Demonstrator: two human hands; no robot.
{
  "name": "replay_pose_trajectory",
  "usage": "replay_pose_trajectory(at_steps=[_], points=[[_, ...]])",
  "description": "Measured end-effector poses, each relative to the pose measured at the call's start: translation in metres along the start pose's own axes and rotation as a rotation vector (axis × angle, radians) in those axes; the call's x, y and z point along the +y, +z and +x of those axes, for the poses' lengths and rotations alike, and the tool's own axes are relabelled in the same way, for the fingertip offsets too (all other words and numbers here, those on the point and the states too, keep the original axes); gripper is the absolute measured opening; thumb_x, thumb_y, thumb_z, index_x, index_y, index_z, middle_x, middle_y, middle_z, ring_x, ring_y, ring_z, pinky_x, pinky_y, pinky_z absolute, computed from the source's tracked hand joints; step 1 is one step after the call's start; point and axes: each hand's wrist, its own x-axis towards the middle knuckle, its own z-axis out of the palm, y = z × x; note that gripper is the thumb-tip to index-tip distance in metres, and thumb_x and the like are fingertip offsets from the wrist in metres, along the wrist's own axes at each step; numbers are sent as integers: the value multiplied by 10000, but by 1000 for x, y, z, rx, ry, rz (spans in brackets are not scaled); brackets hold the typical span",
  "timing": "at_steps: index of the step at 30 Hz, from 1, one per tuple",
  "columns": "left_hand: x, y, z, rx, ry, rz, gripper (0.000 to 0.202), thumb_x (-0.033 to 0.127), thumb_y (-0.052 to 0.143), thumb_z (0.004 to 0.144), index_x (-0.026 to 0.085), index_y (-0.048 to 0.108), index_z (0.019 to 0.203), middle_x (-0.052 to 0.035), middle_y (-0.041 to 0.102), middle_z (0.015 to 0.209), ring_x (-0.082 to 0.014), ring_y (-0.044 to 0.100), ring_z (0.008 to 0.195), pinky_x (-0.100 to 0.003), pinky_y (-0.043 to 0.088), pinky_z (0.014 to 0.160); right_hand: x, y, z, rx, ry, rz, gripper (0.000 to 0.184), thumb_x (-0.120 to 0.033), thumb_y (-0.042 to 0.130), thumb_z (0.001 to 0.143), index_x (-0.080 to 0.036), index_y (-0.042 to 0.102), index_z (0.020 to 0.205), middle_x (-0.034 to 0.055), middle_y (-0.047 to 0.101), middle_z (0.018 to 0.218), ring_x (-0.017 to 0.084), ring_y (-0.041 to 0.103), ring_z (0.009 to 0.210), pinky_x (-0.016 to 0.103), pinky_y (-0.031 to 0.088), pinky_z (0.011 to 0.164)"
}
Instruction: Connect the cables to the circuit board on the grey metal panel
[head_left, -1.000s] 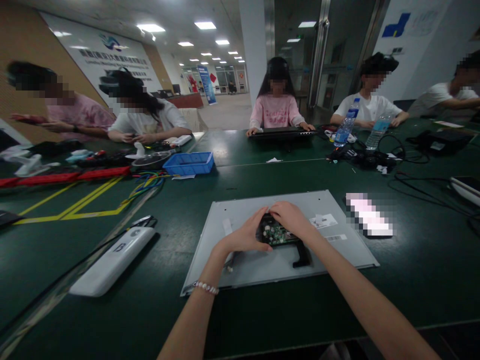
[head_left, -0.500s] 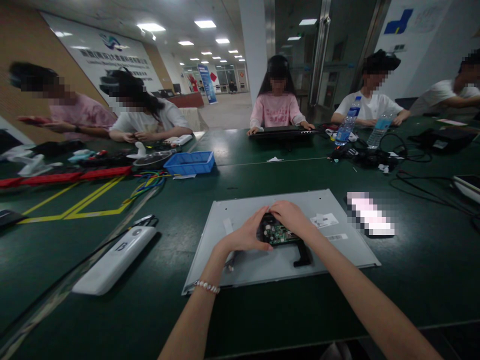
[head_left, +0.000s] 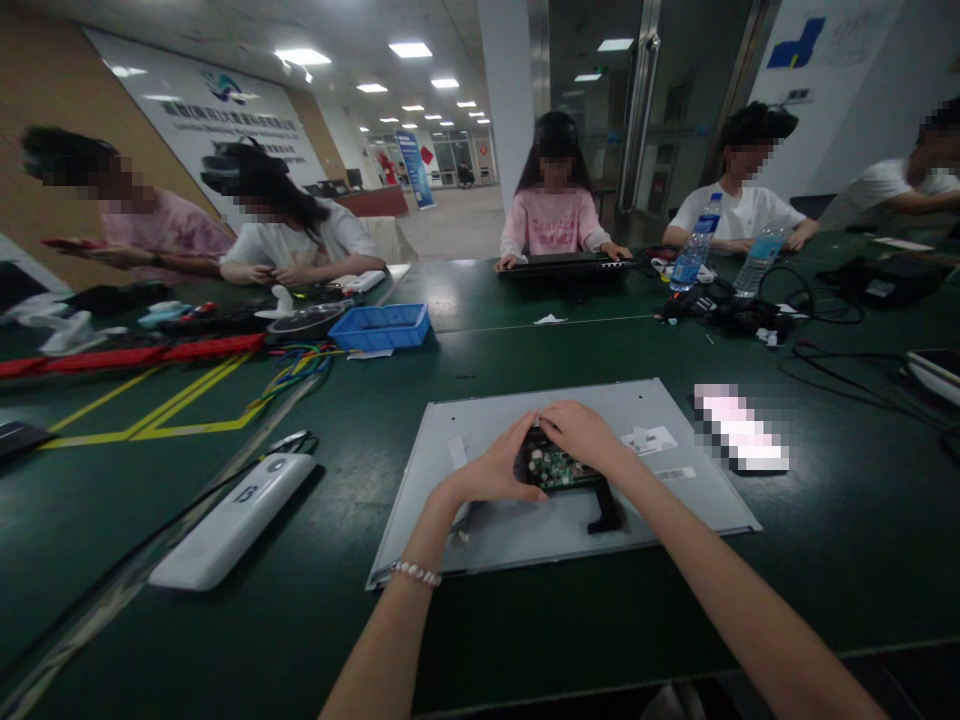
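A grey metal panel (head_left: 660,500) lies flat on the green table in front of me. At its middle sits a small black housing with a green circuit board (head_left: 553,467) showing inside. My left hand (head_left: 491,470) curls round the housing's left side. My right hand (head_left: 581,432) covers its top right, fingers bent over it. Both hands meet at the far edge of the housing. A black bracket (head_left: 606,510) sticks out of it toward me.
A white oblong device (head_left: 232,520) lies to the left, a blurred phone (head_left: 739,430) to the right. Farther off are a blue tray (head_left: 379,326), coloured wires (head_left: 292,368), water bottles (head_left: 694,250) and black cables (head_left: 750,315). Several people sit around the table.
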Motion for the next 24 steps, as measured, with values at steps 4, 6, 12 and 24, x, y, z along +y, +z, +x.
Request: replay_pose_trajectory(at_steps=[4, 6, 12, 24], points=[[0, 0, 0, -8, -18, 31, 1164, 429, 744, 609, 194, -35, 1442, -153, 35, 1510, -335, 78, 1378, -513, 114, 1124, 4, -13, -5, 3, 13, -23, 283, -245, 395, 915, -167, 649, 1014, 96, 655, 1042, 198, 563, 1023, 286, 386, 894], [1, -1, 0, -11, -28, 42, 1164, 431, 743, 613, 186, -37, 1442, -157, 23, 1511, -327, 73, 1380, -501, 117, 1127, 12, -22, -12, 12, 26, -34, 281, -243, 409, 903, -174, 651, 1029, 95, 655, 1055, 210, 567, 1026, 303, 397, 891], [0, -1, -1, -11, -18, 60, 1144, 449, 728, 636, 195, -41, 1444, -144, 2, 1516, -317, 54, 1384, -505, 124, 1123, 57, -41, -47, -10, 111, 5, 301, -264, 463, 863, -169, 631, 1093, 102, 634, 1120, 235, 554, 1069, 353, 391, 940], [3, -3, -2, -27, -37, 51, 1134, 429, 724, 646, 196, -47, 1445, -139, -18, 1517, -303, 43, 1387, -486, 118, 1129, 115, -38, -89, -5, 366, 267, 390, -227, 573, 748, -194, 615, 1135, 95, 595, 1159, 208, 598, 948, 324, 468, 807]])
